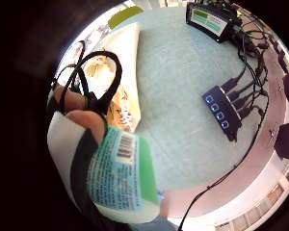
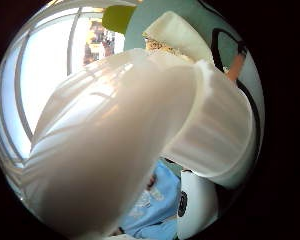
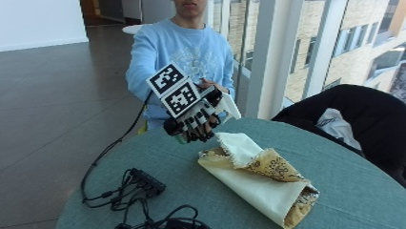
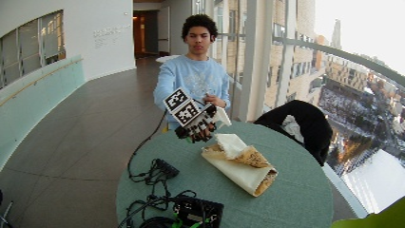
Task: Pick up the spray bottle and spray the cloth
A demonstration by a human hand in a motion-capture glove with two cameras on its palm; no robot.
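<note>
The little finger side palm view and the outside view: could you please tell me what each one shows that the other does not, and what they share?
Only the little finger side palm view shows the spray bottle's printed label with its barcode, and the blue lights on the black hub. Only the outside view shows the person, the gloved right hand held up above the table's near edge, and the black bag on a chair. Both show the folded cream cloth lying on the green table.

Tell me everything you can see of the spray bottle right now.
The spray bottle looks like white plastic, with a teal and green label bearing a barcode and a white ribbed spray head. The gloved right hand grips it, lifted clear of the table, near the folded cloth. Fill level not visible.
</note>
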